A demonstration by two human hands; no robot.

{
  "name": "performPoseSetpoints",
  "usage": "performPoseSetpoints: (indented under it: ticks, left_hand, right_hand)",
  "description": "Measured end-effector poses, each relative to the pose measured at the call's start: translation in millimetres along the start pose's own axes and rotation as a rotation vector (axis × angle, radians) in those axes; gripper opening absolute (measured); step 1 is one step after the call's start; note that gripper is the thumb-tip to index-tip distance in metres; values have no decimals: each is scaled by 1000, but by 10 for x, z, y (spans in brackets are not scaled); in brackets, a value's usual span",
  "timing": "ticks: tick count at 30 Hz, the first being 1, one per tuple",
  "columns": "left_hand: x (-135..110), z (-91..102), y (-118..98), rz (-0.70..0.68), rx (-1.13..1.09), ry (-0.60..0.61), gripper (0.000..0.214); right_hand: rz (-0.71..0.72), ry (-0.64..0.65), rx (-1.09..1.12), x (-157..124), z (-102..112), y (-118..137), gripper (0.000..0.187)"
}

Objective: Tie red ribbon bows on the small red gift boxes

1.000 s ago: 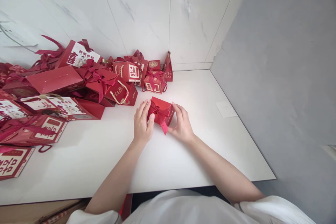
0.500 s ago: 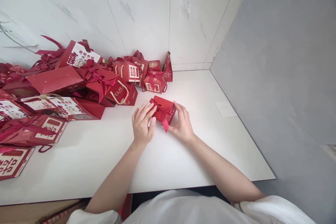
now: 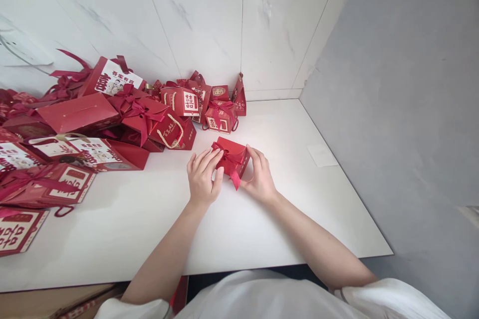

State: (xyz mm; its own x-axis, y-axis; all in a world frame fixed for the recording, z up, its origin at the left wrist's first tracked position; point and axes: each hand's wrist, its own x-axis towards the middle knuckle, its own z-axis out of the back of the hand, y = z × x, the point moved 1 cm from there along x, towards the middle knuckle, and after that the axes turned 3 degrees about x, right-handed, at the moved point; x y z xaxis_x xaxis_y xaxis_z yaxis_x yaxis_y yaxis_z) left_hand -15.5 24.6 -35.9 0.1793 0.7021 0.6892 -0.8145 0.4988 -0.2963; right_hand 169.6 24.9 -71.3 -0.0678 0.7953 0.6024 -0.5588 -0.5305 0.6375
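Note:
A small red gift box (image 3: 235, 154) with a red ribbon bow on its front stands on the white table (image 3: 262, 219), tipped a little toward me. My left hand (image 3: 202, 177) lies against the box's left side, its fingertips on the bow and its thumb near the ribbon tail. My right hand (image 3: 259, 175) cups the box's right side, fingers curled round its edge. Both hands hold the box between them.
A heap of red gift boxes and bags (image 3: 112, 114) with ribbons and rope handles covers the table's left and back. A smaller bowed box (image 3: 220, 115) stands just behind the held one. Marble walls close the back, a grey wall (image 3: 404, 109) the right.
The box has shifted slightly away from me and tipped. My left fingers have moved from the box's side onto the bow. My right hand has stayed on the right side.

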Motion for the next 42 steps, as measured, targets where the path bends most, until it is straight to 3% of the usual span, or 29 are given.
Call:
performPoseSetpoints:
  ticks: [12,21,24,26,29,32,37,39,42]
  left_hand:
    - [42,-9,2,92,-111,103,45]
    - [29,-98,124,277,-331,49,44]
    - [24,-113,167,363,-356,-10,39]
    - [23,-118,206,418,-367,-74,35]
    - [25,-143,309,505,-410,-174,28]
    - [28,-204,454,592,-520,-264,36]
    - [14,-351,640,738,-684,-238,32]
    - [-3,-401,683,765,-698,-215,28]
    - [-29,-460,741,821,-717,-171,23]
  right_hand:
    - [8,13,57,4,11,11,100]
    - [-139,103,215,36,-13,-161,98]
    - [-186,195,239,66,-2,-298,88]
    - [-245,191,252,97,48,-390,72]
    - [-379,74,260,156,213,-493,43]
    - [-449,-40,242,213,441,-508,29]
    - [-579,-136,459,310,741,-262,24]
    - [-480,-112,568,365,861,0,20]
    - [-189,51,639,411,1158,570,6]
